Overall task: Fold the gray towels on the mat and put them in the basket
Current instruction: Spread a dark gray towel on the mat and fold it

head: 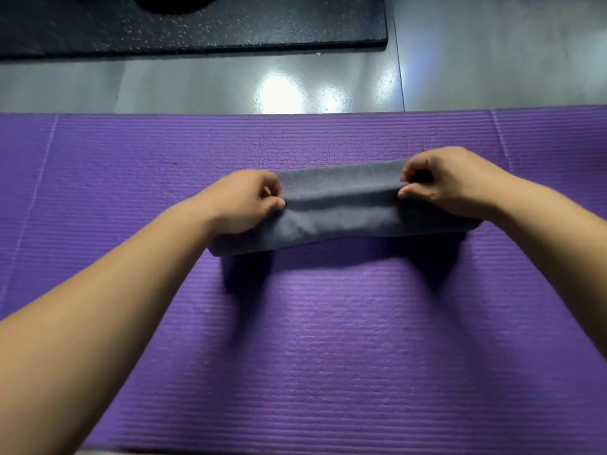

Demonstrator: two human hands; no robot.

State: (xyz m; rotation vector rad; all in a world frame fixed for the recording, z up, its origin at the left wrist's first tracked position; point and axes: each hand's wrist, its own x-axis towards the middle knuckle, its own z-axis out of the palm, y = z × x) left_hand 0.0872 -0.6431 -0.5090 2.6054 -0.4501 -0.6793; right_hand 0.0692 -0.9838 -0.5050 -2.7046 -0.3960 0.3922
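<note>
On the purple mat (328, 339), I see my left hand (244, 200) and right hand (446, 182) each pinching an end of the gray towel (335, 208) mid-fold; next I judge it needs laying flat, basket not visible.

One gray towel (335, 208), one purple mat (328, 356), one black speckled mat (230, 24), and two hands: left hand (243, 201) and right hand (450, 182)
</note>
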